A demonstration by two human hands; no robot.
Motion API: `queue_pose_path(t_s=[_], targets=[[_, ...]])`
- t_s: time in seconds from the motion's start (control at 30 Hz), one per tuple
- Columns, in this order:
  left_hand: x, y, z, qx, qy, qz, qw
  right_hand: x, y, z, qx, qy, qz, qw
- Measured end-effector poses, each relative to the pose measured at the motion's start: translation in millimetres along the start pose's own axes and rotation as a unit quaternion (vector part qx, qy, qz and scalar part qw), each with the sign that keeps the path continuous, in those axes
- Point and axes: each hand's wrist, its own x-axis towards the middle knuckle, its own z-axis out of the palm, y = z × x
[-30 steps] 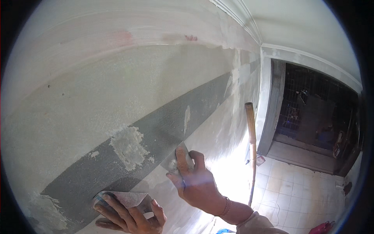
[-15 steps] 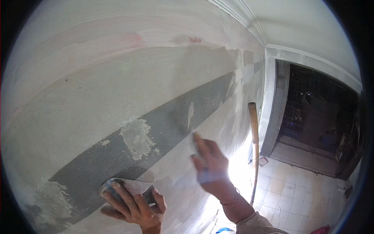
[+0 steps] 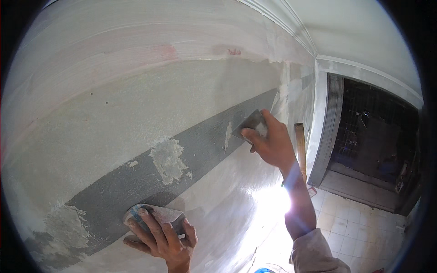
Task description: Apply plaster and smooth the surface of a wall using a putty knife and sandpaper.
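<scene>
My right hand (image 3: 274, 144) pinches a small flat scraper blade (image 3: 251, 123) between thumb and fingers. The blade lies against the dark grey band (image 3: 207, 129) on the wall, beside a narrow pale streak. Lower down on the left, my left hand (image 3: 166, 241) is closed on a folded, pale grey sheet (image 3: 169, 214) with a bluish edge. It may be sandpaper or cloth, but its kind is unclear. The fingers hold it close to the lower edge of the band. A rough pale patch (image 3: 168, 160) interrupts the band between both hands, and another patch (image 3: 68, 227) lies at the far left.
A bamboo pole (image 3: 299, 143) stands behind my right forearm. Bright light (image 3: 273, 200) glares low along the wall. At the right are a dark doorway (image 3: 364, 145) and a tiled floor (image 3: 339, 227). Something blue (image 3: 264, 270) shows at the bottom edge.
My right hand has moved up and away along the wall to the grey band, and its blade now shows clearly. My left hand keeps its grip on the sheet in about the same place.
</scene>
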Motion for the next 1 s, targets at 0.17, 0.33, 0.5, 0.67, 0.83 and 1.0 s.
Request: queue_pose_path(t_s=[0.17, 0.33, 0.5, 0.67, 0.83, 1.0], targets=[[2.6, 5.4, 0.1, -0.02, 0.016, 0.007, 1.0, 18.9, 3.4, -24.8, -0.096, -0.116, 0.075, 0.986], [-1.3, 5.1, -2.9, -0.005, -0.016, -0.007, 1.0, 18.8, 12.3, 1.2, -0.138, -0.141, 0.005, 0.98], [1.4, 5.9, -5.7, -0.032, 0.003, -0.006, 0.999, 1.2, -1.5, 7.0, -0.25, -0.057, -0.083, 0.963], [2.1, 5.1, -8.9, -0.034, 0.002, 0.007, 0.999, 3.7, -0.6, 13.4, -0.262, -0.078, -0.057, 0.96], [13.9, 14.7, -14.9, 0.008, -0.065, -0.051, 0.997, 2.3, 2.0, 24.3, -0.226, -0.068, -0.104, 0.966], [-0.8, 6.1, -4.2, -0.113, 0.011, 0.012, 0.993, 4.7, -1.9, 19.6, -0.265, -0.062, -0.097, 0.957]])
